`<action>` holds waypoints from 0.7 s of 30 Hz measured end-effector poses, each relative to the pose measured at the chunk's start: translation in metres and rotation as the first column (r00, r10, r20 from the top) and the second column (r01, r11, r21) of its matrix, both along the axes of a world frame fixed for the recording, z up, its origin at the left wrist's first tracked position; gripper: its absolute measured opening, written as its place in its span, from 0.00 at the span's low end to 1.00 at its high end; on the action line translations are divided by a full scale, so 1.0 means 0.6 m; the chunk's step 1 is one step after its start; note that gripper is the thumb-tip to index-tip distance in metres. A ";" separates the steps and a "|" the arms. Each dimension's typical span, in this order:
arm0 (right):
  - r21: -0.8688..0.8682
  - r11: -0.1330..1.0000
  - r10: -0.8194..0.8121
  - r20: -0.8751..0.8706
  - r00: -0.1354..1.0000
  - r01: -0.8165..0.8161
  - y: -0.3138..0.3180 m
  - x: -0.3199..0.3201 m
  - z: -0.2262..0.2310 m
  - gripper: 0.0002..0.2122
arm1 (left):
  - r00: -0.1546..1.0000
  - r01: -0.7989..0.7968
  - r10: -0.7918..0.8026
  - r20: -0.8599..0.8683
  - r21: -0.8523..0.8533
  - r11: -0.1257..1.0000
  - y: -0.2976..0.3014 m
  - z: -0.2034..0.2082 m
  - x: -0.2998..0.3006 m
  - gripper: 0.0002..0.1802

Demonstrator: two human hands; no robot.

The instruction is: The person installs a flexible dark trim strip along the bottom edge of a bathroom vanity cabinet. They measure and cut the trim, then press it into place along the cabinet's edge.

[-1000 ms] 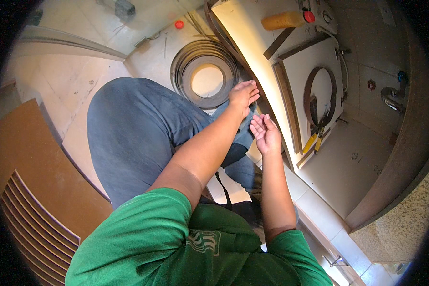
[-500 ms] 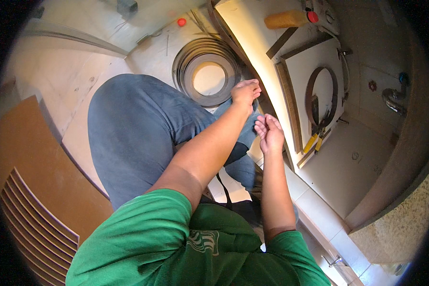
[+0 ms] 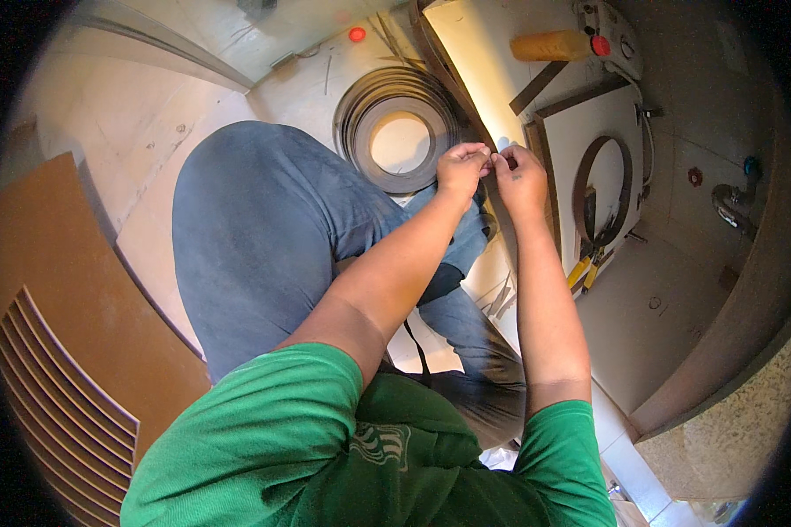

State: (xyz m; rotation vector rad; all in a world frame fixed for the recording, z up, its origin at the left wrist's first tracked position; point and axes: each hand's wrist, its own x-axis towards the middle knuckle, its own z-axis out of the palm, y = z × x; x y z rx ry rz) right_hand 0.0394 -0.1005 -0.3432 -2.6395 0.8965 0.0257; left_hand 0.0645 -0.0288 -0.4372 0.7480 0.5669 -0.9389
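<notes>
Over the dark-edged side of a white board (image 3: 464, 44), my left hand (image 3: 461, 174) and my right hand (image 3: 522, 180) meet with their fingertips nearly touching. Each hand is closed in a pinch. What sits between the fingers is too small to make out. A dark brown strip (image 3: 449, 68) runs along the board's edge toward the hands. Just left of my left hand, a large coil of flat brown banding (image 3: 361, 145) lies on the floor.
A bottle with a red cap (image 3: 549, 46) lies on the board. Farther right are a dark band loop (image 3: 580, 180) and a yellow-handled tool (image 3: 591, 270). A brown panel (image 3: 105, 263) and slatted piece (image 3: 66, 408) lie at left. A pipe fitting (image 3: 729, 206) juts from the right wall.
My right hand has moved up and turned over, from open with loose fingers to a pinch beside my left hand. The view has shifted slightly.
</notes>
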 end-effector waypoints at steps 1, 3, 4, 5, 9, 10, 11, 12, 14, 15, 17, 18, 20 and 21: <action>-0.017 1.000 0.015 0.004 1.000 -0.015 -0.001 0.001 -0.002 0.07 | 1.000 0.024 -0.024 -0.010 0.013 1.000 0.000 0.000 0.002 0.09; -0.050 0.999 0.017 -0.002 1.000 -0.017 -0.003 0.001 -0.008 0.07 | 0.999 -0.041 0.041 -0.015 0.003 0.999 -0.001 0.001 0.009 0.09; -0.063 0.998 0.021 0.005 1.000 -0.021 -0.003 0.000 -0.011 0.07 | 0.998 -0.062 0.062 -0.029 0.007 0.998 -0.001 0.002 0.013 0.09; -0.076 0.997 0.025 0.013 1.000 -0.024 -0.004 0.000 -0.014 0.07 | 0.997 -0.064 0.064 -0.041 0.007 0.998 -0.001 0.004 0.016 0.09; -0.076 0.997 0.031 0.025 0.999 -0.029 -0.004 -0.001 -0.019 0.07 | 0.995 -0.075 0.075 -0.066 -0.002 0.997 0.000 0.010 0.030 0.10; -0.085 0.996 0.030 0.018 0.999 -0.029 -0.004 -0.002 -0.019 0.07 | 0.994 -0.053 0.054 -0.092 0.015 0.998 0.001 0.011 0.033 0.10; -0.094 0.995 0.031 0.019 0.999 -0.030 -0.004 -0.002 -0.018 0.07 | 0.992 -0.100 0.100 -0.077 0.004 0.995 -0.001 0.012 0.039 0.09; -0.103 0.994 0.032 0.019 0.999 -0.030 -0.004 -0.001 -0.018 0.07 | 0.989 -0.122 0.122 -0.086 0.014 0.992 -0.002 0.012 0.046 0.09; -0.087 0.996 0.031 0.029 0.999 -0.028 -0.003 0.000 -0.017 0.07 | 0.982 -0.155 0.157 -0.108 0.025 0.988 -0.004 0.012 0.058 0.08; -0.077 0.997 0.027 0.037 0.999 -0.024 -0.003 0.001 -0.017 0.07 | 0.978 -0.166 0.168 -0.121 0.026 0.986 -0.004 0.012 0.064 0.08; -0.058 0.998 0.008 0.010 1.000 -0.007 -0.002 0.001 -0.017 0.06 | 0.973 -0.191 0.193 -0.127 0.027 0.981 -0.004 0.014 0.074 0.08; -0.046 0.999 -0.004 -0.003 1.000 0.003 -0.002 0.001 -0.017 0.06 | 0.971 -0.206 0.208 -0.120 0.027 0.978 -0.005 0.016 0.078 0.08; -0.064 0.998 -0.011 -0.014 1.000 0.010 -0.002 0.002 -0.016 0.06 | 0.973 -0.209 0.214 -0.089 0.062 0.976 -0.007 0.020 0.083 0.08; -0.065 0.998 -0.011 -0.018 1.000 0.010 -0.002 0.003 -0.017 0.06 | 0.976 -0.199 0.206 -0.065 0.098 0.975 -0.010 0.022 0.086 0.07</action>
